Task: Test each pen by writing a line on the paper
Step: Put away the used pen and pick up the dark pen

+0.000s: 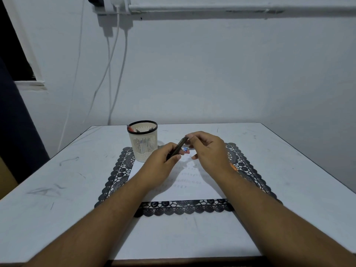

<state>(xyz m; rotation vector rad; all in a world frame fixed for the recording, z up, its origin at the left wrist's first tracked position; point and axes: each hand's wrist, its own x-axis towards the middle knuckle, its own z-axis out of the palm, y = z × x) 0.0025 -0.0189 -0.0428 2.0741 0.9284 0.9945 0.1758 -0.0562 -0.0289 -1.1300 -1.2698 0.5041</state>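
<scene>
Dark and slim, the pen (178, 148) sits slanted between my two hands above the paper (185, 182). My left hand (163, 160) is curled round its lower part, thumb pressed along the barrel, while my right hand (207, 149) pinches the upper end between thumb and forefinger, the other fingers loosely bent below. Whether that upper end is a cap I cannot tell. Just behind the pen, between my hands, a small object with blue and red on it (185, 149) lies on the sheet; it is too blurred to name. The paper is white and carries several faint rows of scribbled marks under my wrists. It lies on a black lace-patterned mat (115, 180) whose scalloped edge shows on the left, right and near sides. An orange thing (234, 167) peeks out beside my right wrist, on the mat's right side, mostly hidden. At the mat's far left corner stands a cream slotted pen holder (143, 141) with a black rim, with more pens inside, one of them red-tipped. All of this rests on a white table (57, 180) marked with dark scuffs, pushed against a pale wall (212, 74) where white cables (115, 64) hang down.
</scene>
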